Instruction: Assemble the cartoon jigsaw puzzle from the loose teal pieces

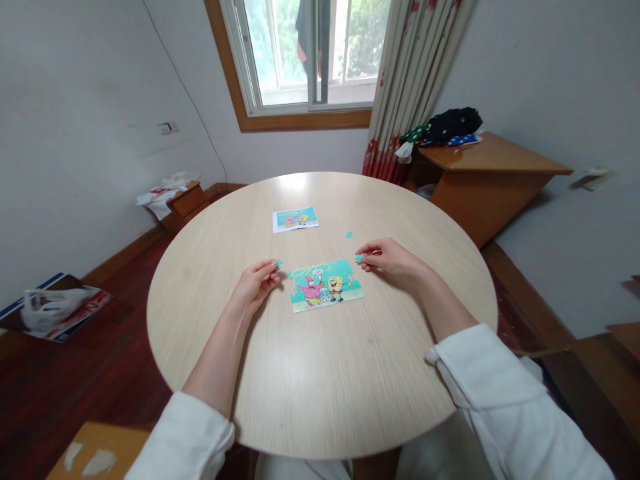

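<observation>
A partly joined jigsaw puzzle point(327, 285) with cartoon figures on a turquoise ground lies flat in the middle of the round table point(320, 373). Gaps show along its left and right edges. To its left, my left hand point(256, 283) pinches a small turquoise puzzle piece point(279, 263) between thumb and fingers. My right hand point(387, 259) holds another turquoise puzzle piece point(359, 258) at the puzzle's upper right corner. A loose turquoise piece point(349, 235) rests on the table beyond the right hand. Farther back lies a paper sheet point(296, 219) printed with the same picture.
A wooden desk point(495, 160) with dark and patterned cloth point(450, 127) stands at the back right, beside a curtain point(410, 80). A small wooden cabinet point(189, 203) is at the back left. On the floor at left lies a plastic bag point(53, 308); a cardboard box point(97, 453) sits at the lower left.
</observation>
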